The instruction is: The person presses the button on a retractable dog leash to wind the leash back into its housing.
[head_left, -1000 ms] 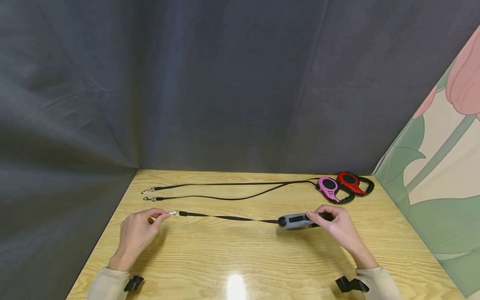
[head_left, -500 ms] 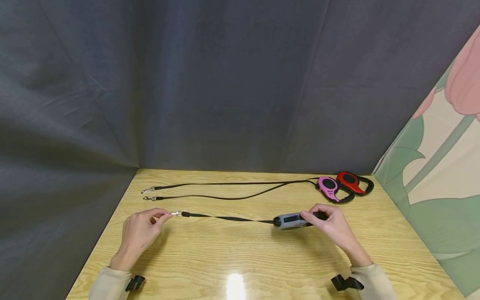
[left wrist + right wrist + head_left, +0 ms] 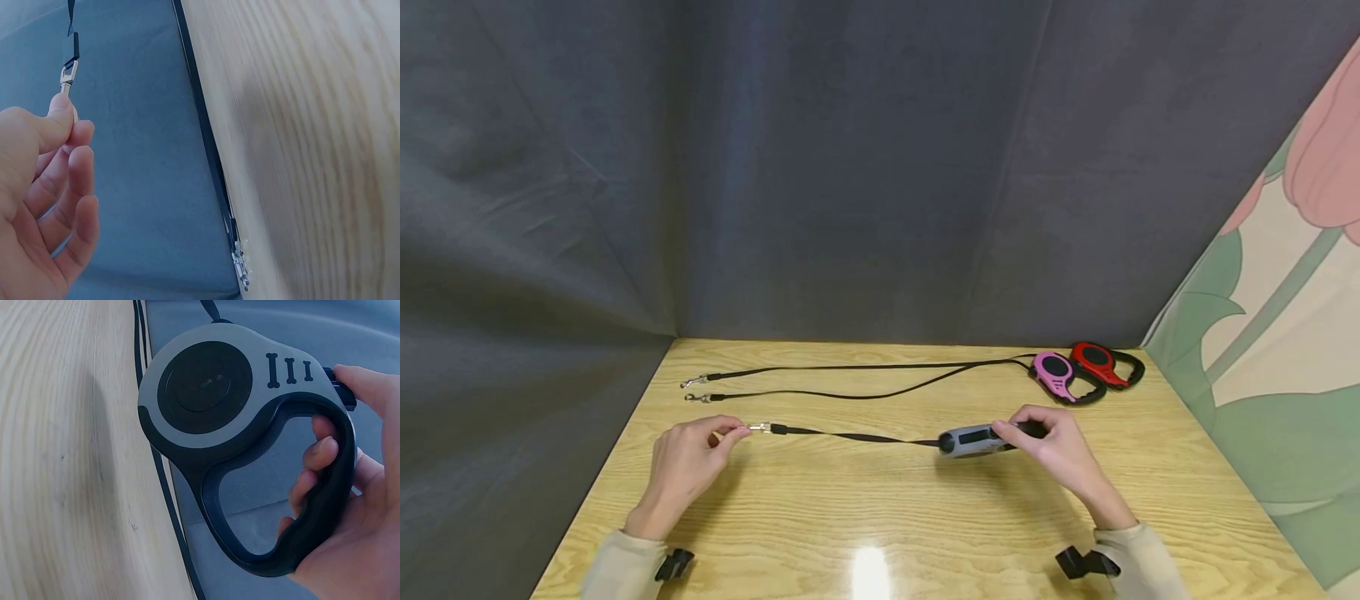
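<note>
My right hand [image 3: 1060, 450] grips the black handle of a grey retractable dog leash [image 3: 150, 400], fingers wrapped through the loop. In the right wrist view the thumb rests at the black button [image 3: 340, 390] on the casing's edge. Between thumb and forefinger, my left hand [image 3: 688, 467] pinches the silver snap hook [image 3: 67, 78] at the end of that leash. The black strap [image 3: 865, 437] stretches between both hands, twisted and nearly straight. Shadows fall on the table beneath the hands and the casing.
Behind lie a pink retractable leash [image 3: 1054, 373] and a red one [image 3: 1093, 358] at the back right of the wooden table [image 3: 820, 517]. Their black straps run left to two snap hooks [image 3: 698, 397]. A grey curtain [image 3: 850, 183] borders the back and left.
My right hand has moved left with the grey leash casing. My left hand has shifted slightly right with the hook, so the strap between them is shorter.
</note>
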A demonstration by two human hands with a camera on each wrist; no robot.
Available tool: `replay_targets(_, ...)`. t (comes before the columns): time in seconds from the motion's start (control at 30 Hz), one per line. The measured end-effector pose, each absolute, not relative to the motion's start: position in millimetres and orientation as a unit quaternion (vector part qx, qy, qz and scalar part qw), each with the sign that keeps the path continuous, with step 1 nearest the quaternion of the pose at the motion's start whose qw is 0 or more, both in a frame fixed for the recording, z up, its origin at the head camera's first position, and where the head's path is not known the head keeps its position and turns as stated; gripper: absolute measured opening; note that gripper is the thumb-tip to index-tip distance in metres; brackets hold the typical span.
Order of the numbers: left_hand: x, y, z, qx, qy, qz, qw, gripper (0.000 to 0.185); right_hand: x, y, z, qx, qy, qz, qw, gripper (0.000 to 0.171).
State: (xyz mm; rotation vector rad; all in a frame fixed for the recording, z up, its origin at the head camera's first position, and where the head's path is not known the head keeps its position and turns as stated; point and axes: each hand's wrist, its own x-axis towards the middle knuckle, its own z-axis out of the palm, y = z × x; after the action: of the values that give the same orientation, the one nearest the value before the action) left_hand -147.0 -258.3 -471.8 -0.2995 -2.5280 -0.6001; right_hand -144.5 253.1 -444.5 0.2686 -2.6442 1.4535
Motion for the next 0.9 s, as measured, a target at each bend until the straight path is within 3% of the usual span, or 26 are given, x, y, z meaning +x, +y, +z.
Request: replay_targets(0.9, -151, -248, -473, -0.143, -0.938, -0.218, 0.229, 0.007, -149, 237, -445, 0.108, -0.858, 0.5, 0.036, 0.022)
